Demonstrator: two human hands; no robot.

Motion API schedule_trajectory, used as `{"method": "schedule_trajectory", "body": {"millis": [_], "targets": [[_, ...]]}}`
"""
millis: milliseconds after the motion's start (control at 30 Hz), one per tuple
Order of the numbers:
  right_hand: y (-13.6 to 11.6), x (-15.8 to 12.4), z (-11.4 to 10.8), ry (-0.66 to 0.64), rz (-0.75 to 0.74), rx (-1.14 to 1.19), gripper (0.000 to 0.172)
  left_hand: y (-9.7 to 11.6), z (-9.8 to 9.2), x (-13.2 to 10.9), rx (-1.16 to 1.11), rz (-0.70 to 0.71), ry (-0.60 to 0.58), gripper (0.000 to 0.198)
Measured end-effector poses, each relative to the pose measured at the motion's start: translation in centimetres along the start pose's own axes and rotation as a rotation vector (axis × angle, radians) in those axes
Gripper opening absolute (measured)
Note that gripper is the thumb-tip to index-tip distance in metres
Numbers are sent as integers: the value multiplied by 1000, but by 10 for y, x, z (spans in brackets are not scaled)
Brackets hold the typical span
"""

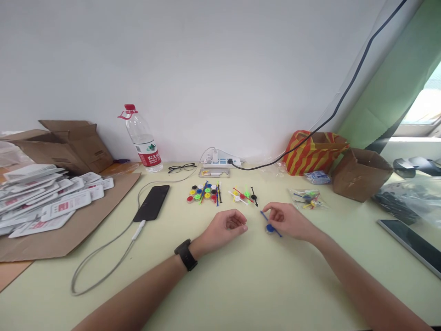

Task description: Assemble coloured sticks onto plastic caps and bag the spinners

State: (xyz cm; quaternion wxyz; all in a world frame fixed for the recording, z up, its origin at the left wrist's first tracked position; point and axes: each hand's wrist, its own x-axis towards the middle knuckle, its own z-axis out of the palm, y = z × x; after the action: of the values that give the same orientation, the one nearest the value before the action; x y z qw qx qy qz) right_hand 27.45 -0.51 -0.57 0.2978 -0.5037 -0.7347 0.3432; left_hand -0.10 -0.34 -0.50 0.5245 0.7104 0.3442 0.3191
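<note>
My right hand (283, 221) pinches a small blue plastic disc with a thin blue stick (269, 228) across it, low over the table. My left hand (230, 226) hovers to its left, fingers loosely curled and apart, with nothing in it. Beyond my hands lie several similar disc-and-stick pieces (254, 197) in black, green, white, red and yellow. Left of those is a cluster of loose coloured discs (197, 197), with several thin coloured sticks (217, 195) on and beside its right part.
A phone (151, 203) on a white cable lies left; a water bottle (146, 147) stands behind it. Right are a clear bag of coloured pieces (308, 198), a brown box (360, 177) and a tablet-like device (413, 243). White packets (65, 202) pile at far left. A power strip (220, 159) lies against the wall.
</note>
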Motion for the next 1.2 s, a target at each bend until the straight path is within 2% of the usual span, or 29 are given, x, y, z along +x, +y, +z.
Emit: {"method": "schedule_trajectory", "body": {"millis": [100, 200, 367, 467, 633, 733, 900, 1067, 1200], "targets": [[-16, -1, 27, 8, -78, 116, 30, 7, 4, -6, 219, 143, -1, 27], [-23, -2, 39, 33, -100, 128, 31, 14, 5, -10, 319, 233, -59, 32], [-21, -3, 26, 171, -96, 81, 30, 20, 7, -13, 514, 389, -238, 52], [-21, -2, 20, 246, -129, 16, 28, 20, 9, -13, 579, 419, -287, 46], [-25, -3, 21, 223, -165, 12, 26, 14, 7, -12, 502, 321, -173, 21], [-27, -6, 23, 177, -197, 23, 27, 7, 3, -10, 387, 256, -86, 16], [-31, -7, 27, 226, -251, 46, 25, -5, -1, -2, 126, 113, 7, 21], [-40, -8, 31, 314, -203, 191, 25, -13, -2, 4, -81, -57, 5, 30], [-51, -13, 37, 198, -198, 350, 26, -10, -2, 5, -111, -89, 21, 37]]}}
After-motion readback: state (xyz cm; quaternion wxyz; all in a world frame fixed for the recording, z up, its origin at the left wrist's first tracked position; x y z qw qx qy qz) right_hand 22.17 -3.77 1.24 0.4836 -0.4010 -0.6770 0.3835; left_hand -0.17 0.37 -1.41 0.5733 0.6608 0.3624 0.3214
